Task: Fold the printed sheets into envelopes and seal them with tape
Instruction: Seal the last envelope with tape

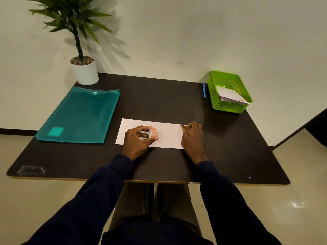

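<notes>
Dark table point(230, 142), seen from above. One white sheet point(169, 137) lies flat at the near centre, long side running left to right. Any print on it cannot be made out.

Left hand point(137, 141): over the left half of the sheet, thumb and fingers curled round a small roll of patterned orange tape point(153, 133). The roll is held on edge, just above or on the paper. Its left face is partly screened by the fingers, and no loose end of tape is discernible.

Right hand point(192, 138): at the sheet's right edge, back of the hand toward the camera, fingers bent. The tips sit at the far right corner and appear to touch the paper. Whether they pinch the edge or merely rest on it cannot be told, as the hand covers the contact.

Left of the sheet, close beside it: a teal translucent folder point(79, 115); its contents are not legible. Far left corner: a potted plant point(85, 73), its upper leaves cut off by the frame. Far right corner: a green basket point(213, 96) holding folded white papers point(229, 94), their lower part hidden by the basket wall. A blue pen point(204, 90) lies just left of the basket.

Both dark sleeves run out of the bottom of the frame.
</notes>
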